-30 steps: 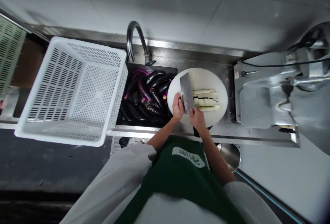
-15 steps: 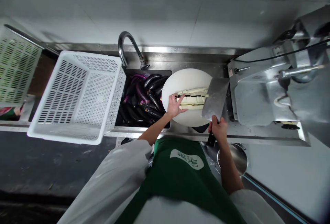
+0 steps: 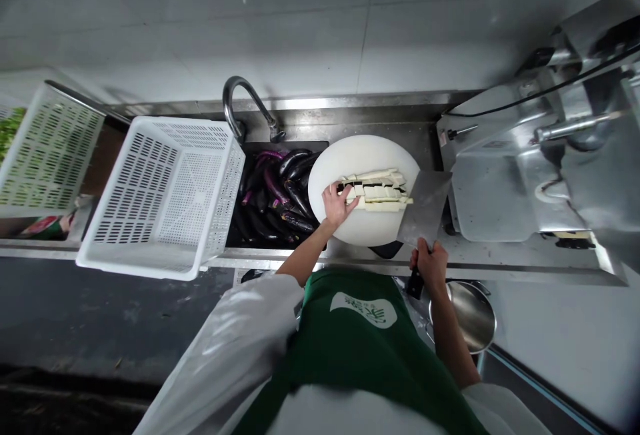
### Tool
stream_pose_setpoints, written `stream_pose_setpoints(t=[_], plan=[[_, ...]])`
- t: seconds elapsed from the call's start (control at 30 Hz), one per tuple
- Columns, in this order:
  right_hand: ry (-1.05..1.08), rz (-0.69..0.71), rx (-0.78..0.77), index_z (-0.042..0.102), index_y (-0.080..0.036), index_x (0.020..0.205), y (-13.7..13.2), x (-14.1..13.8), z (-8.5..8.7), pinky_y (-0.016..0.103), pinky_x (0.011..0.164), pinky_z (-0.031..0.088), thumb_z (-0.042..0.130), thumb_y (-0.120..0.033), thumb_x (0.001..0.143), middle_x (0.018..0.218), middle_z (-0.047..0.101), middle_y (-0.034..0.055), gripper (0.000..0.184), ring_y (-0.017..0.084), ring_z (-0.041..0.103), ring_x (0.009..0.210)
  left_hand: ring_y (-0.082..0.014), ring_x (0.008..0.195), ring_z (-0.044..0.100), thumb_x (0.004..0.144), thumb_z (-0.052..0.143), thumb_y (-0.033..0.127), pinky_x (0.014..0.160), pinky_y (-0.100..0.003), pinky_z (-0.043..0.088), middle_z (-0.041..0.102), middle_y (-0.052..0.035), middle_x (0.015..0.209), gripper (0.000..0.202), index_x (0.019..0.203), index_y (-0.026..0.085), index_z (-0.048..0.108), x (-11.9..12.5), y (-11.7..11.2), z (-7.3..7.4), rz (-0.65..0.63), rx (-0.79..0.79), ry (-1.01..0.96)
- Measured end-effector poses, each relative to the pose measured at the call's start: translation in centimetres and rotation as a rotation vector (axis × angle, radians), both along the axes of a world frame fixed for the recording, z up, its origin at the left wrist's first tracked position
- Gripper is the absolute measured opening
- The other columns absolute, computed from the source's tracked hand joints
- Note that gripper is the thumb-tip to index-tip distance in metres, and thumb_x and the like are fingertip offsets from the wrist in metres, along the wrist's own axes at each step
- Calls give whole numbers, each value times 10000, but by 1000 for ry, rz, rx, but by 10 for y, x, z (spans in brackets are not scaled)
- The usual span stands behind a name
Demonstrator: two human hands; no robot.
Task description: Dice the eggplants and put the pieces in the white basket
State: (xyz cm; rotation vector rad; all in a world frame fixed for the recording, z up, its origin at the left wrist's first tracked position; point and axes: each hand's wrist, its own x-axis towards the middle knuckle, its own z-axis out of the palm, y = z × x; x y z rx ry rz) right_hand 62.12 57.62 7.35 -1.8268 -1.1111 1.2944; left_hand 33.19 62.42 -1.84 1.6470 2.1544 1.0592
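- On the oval cutting board (image 3: 370,155), between its left and right edges, lie rows of cut eggplant (image 3: 376,191), mostly pale flesh with some dark skin showing.
- At the rows' left end, toward the board's left edge, my left hand (image 3: 337,207) is spread, thumb and fingers apart, touching the pieces; I cannot tell how firmly it presses.
- Across the board's right edge reaches the blade of the cleaver (image 3: 424,208), its black handle (image 3: 415,285) grasped in my right hand (image 3: 431,265); whether the steel touches the pieces, I cannot tell.
- I judge the pieces light, soft and spongy, easily dented by a hard pinch.
- Cut this short, a row would probably come apart if lifted by one end; cupping both ends is the better hold.
- The cleaver seems stiff and heavy toward the blade; only its handle is safe to hold.
- Beyond the board's left edge, whole eggplants (image 3: 297,223) in the sink (image 3: 322,146) look glossy and likely slippery, best held around the middle.
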Motion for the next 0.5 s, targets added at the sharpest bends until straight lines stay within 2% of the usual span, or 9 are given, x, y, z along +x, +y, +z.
stream_pose_setpoints(t=[0.13,0.27,0.5], plan=[[-34,2,-5,410,-267,792,2,0,-1,235,329,394,684,-627,835,471,527,-93,455,120,485,341,-338,1182,540,878,622,729,1044,-517,440,600,-174,1243,573,1131,235,761,-4,-3,-7,16,44,-53],[-35,12,-5,407,-270,774,1,-1,-1,245,339,395,653,-601,859,463,526,-83,421,123,478,334,-292,1058,601,832,645,764,932,-435,519,622,-145,1074,593,1010,212,769,-9,1,-3,65,90,-142],[-36,-20,4,412,-265,774,-2,2,2,241,337,390,650,-598,861,466,522,-88,418,126,494,337,-191,856,637,814,735,566,832,-323,536,650,-61,855,377,834,190,746,-23,26,14,248,258,-502]])
